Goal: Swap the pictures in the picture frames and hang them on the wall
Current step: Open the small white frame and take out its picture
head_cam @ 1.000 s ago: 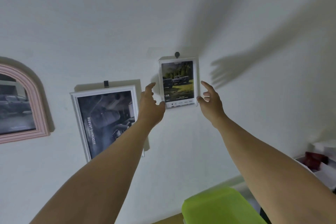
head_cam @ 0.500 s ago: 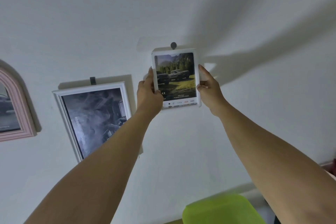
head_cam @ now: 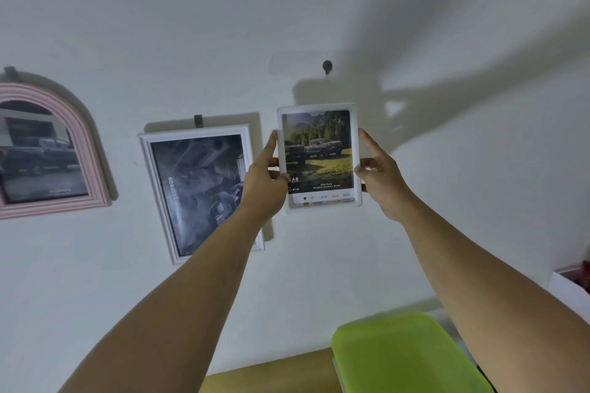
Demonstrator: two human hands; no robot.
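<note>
Fingers (head_cam: pixel 272 144) of the left hand (head_cam: pixel 265 183) were wrapped round the left edge of the small white frame (head_cam: pixel 322 208), with the thumb laid on its front and the forefinger stretched up along the side. The right hand (head_cam: pixel 381 182) was clasped on the opposite edge in like manner, its forefinger raised. Between them the frame was held upright before the wall (head_cam: pixel 447 201), below the dark hook (head_cam: pixel 327 66) and clear of it. Whether its back touched the wall could not be told. A picture (head_cam: pixel 317 150) of two trucks on grass before trees was shown in it. To its left a larger white frame (head_cam: pixel 145 150) with a dark picture and a pink arched frame (head_cam: pixel 84 137) were hung. A green plastic object (head_cam: pixel 405 357) was seen low down, beside a wood-coloured tabletop (head_cam: pixel 271 373).
</note>
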